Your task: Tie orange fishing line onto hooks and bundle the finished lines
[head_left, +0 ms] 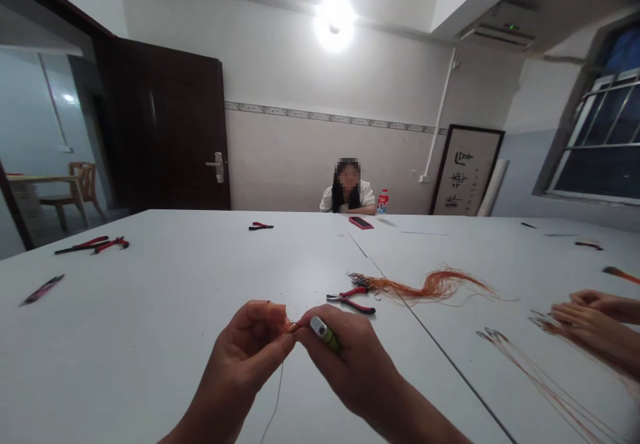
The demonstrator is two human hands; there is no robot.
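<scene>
1. Head view, hands. The left hand (247,344) is closed, pinching the end of an orange thread (287,327) between thumb and forefinger. The right hand (350,357) is wrapped round a lighter (325,333), whose metal head points toward the pinch. The fingertips of the two hands meet at the thread.
2. Location. The thread is held above the worktop (150,311), nearer the wearer than the pliers (351,299) and a little left of them. Its loose length hangs down between the wrists.
3. Handling, by judgement. The thread looks very light, limp and thin. It is likely to slip or fray, so it is best held close to the end with the fingertips. What sits at the pinched end is too small to tell. The lighter looks light, rigid and smooth, and is best held round the body.
4. Surface. The worktop is white, flat and matt, and a seam runs just right of the pliers. A bundle of orange threads (435,286) lies just right of the pliers, touching their jaws. More threads and another person's hands (595,314) are well to the right.
5. Room. Far beyond the pliers a person (349,194) sits at the worktop's far edge, with a phone (361,223) lying near. A dark door (165,124) stands far left, a window (600,137) far right, and a ceiling lamp (334,21) is lit above.
</scene>
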